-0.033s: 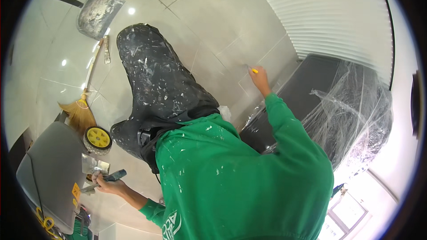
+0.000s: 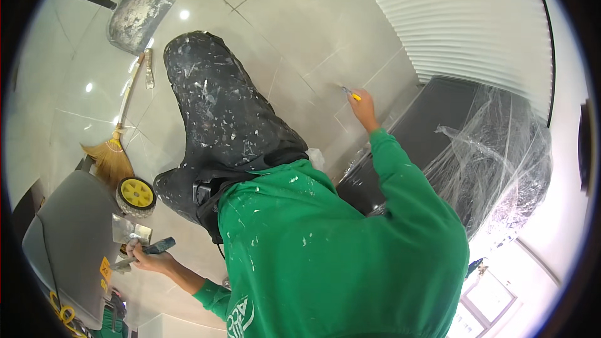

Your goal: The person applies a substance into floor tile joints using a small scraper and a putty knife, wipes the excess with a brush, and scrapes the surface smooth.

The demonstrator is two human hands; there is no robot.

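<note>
My right hand (image 2: 362,107) is closed around a small yellow-handled cutter (image 2: 355,96), its grey front end pointing left, over or against the tiled floor; whether the tip touches cannot be made out. At the lower left my left hand (image 2: 149,258) is closed on a putty knife (image 2: 160,246) with a dark handle, its narrow blade reaching toward the grey panel. A wide, shiny metal blade (image 2: 130,230) shows just above the fingers. Whether it is held in the same hand is unclear. My green sleeves and paint-spattered black trousers (image 2: 216,106) fill the middle.
A dark sofa-like piece (image 2: 410,138) under clear plastic film (image 2: 482,156) stands right, beside a white ribbed wall (image 2: 463,31). Left are a dustpan (image 2: 139,19), a scraper (image 2: 149,70), a straw broom (image 2: 113,155), a yellow-hubbed wheel (image 2: 136,194) and a grey panel (image 2: 72,238).
My right hand has shifted slightly up and left, and more of the cutter's grey front end shows. My left hand keeps its hold, with almost no movement.
</note>
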